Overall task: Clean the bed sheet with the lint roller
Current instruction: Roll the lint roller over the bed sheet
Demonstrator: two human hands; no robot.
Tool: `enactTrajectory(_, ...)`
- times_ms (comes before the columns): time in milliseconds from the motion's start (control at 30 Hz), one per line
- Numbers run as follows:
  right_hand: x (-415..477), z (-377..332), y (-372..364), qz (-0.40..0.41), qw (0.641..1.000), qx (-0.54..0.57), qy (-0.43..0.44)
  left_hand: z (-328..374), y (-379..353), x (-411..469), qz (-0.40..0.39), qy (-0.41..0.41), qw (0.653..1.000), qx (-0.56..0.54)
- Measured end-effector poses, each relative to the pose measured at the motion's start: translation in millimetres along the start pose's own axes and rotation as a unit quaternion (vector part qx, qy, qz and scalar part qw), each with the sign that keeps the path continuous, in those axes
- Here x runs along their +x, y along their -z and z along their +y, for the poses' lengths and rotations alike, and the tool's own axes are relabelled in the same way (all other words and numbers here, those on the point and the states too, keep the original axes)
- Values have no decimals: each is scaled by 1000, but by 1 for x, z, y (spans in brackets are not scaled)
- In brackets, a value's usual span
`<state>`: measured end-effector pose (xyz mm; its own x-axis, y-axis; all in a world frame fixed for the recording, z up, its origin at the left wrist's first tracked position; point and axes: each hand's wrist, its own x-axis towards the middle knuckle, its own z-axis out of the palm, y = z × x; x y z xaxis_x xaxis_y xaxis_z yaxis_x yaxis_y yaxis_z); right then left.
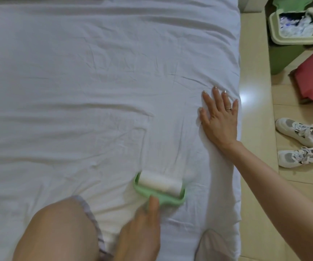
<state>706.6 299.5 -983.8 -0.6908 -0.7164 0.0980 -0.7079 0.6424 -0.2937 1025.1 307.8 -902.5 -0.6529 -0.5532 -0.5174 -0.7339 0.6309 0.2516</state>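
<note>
Lint roller (159, 187) gripped by L hand (142, 228); R hand (219, 121) fingers (217, 97) spread on sheet (95, 81); bin (295, 42) (green) holds crumpled paper (298, 25).

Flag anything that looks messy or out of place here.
The bed sheet is creased all over. On the floor, two white sneakers lie askew, and the bin stands open, full.

wrinkled bed sheet (76, 91), lint roller (159, 187) on it, right hand (220, 120) flat
</note>
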Motion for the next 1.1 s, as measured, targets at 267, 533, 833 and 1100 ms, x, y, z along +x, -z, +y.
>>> enactTrajectory(267,0,-1,0,-4,1000,4,-4,7,1,-2,33,4,998,45)
enactTrajectory(533,0,0,4,-19,1000,-2,0,65,65,83,8,-4,1000,12)
enactTrajectory(833,-4,48,13,-28,980,159,-116,28,24,-27,-228,86,968,62)
enactTrajectory(1100,-39,26,16,-2,972,191,-140,87,71,112,34,-42,998,-11)
